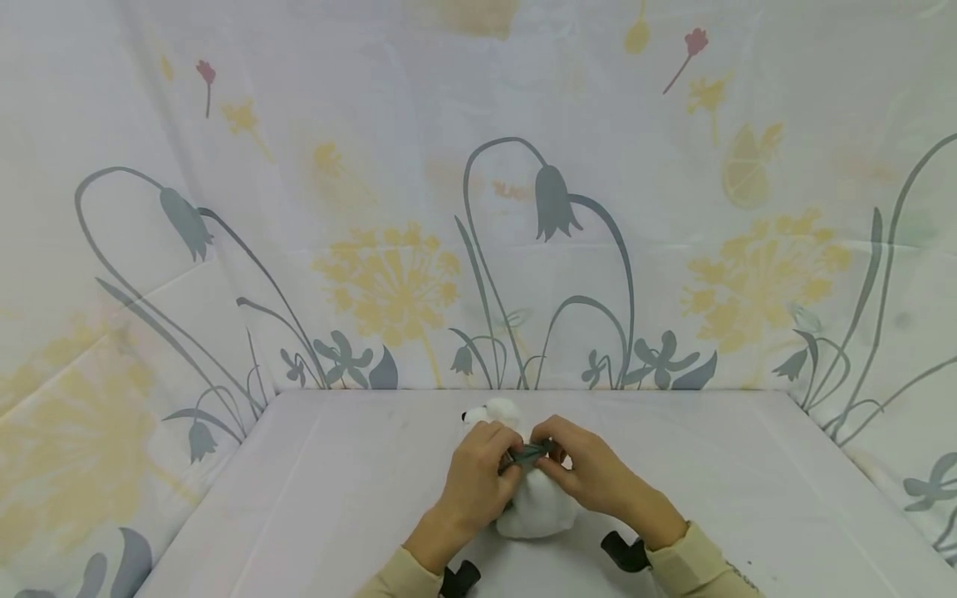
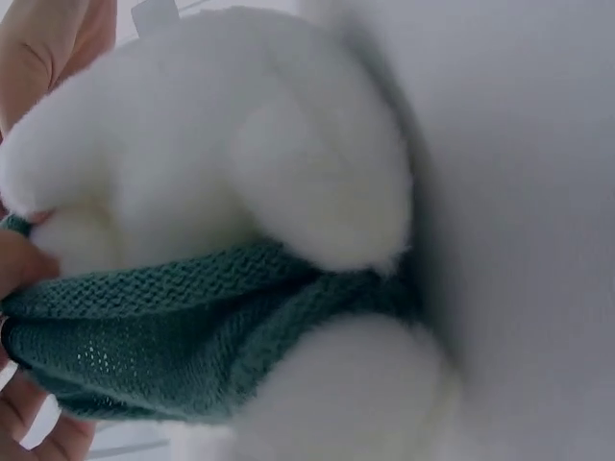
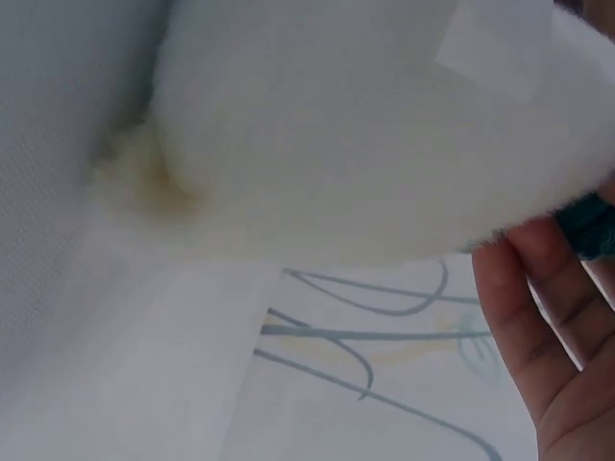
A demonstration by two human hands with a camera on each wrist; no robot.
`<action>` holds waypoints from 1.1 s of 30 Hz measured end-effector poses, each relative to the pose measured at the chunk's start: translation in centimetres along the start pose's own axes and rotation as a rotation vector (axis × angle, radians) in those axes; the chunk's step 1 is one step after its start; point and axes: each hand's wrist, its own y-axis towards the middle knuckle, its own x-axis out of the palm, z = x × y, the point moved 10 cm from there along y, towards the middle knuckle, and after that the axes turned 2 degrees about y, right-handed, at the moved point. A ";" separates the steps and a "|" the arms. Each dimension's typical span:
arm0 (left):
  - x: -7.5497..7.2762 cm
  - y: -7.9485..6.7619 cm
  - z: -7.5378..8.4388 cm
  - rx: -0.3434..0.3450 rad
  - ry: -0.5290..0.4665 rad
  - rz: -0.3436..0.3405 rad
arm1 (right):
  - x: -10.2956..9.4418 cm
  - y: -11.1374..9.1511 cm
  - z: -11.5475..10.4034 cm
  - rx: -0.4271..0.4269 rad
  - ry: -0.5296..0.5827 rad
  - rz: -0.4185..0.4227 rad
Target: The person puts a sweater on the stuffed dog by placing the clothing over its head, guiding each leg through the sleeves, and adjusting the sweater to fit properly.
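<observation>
A white plush toy animal (image 1: 540,508) lies on the table below both hands, its head toward the back with one small dark spot showing. Around its body runs a dark green knitted garment (image 2: 173,336), bunched into a band. My left hand (image 1: 478,475) pinches the left part of this band in the head view. The other end is pinched by my right hand (image 1: 591,469), thumb and fingertips together on the knit. In the right wrist view, the right fingers (image 3: 548,317) sit by the plush and a bit of green knit. A white label (image 3: 495,48) hangs on the plush.
The table (image 1: 336,490) has a white cover. Behind it hangs a pale cloth (image 1: 478,274) printed with grey and yellow flowers. Black devices (image 1: 624,551) sit at both wrists, beside the beige sleeves (image 1: 695,565).
</observation>
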 end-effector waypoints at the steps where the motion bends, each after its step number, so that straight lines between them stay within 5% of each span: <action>1: 0.0 0.0 0.0 0.001 0.010 -0.011 | -0.1 0.0 0.2 0.006 -0.009 0.006; 9: 0.8 -0.1 -0.3 0.004 0.044 -0.101 | -0.4 -0.2 0.9 0.047 -0.069 -0.010; 18: 1.2 -0.2 0.3 0.062 0.019 -0.126 | -0.8 -0.4 2.1 0.106 0.128 -0.072; 27: 1.3 -0.3 -0.5 -0.101 -0.116 -0.179 | -0.6 -0.5 3.1 0.276 0.079 -0.133; 33: 2.0 -0.7 -0.8 -0.182 -0.156 -0.206 | 0.0 -0.5 2.8 0.252 0.051 -0.182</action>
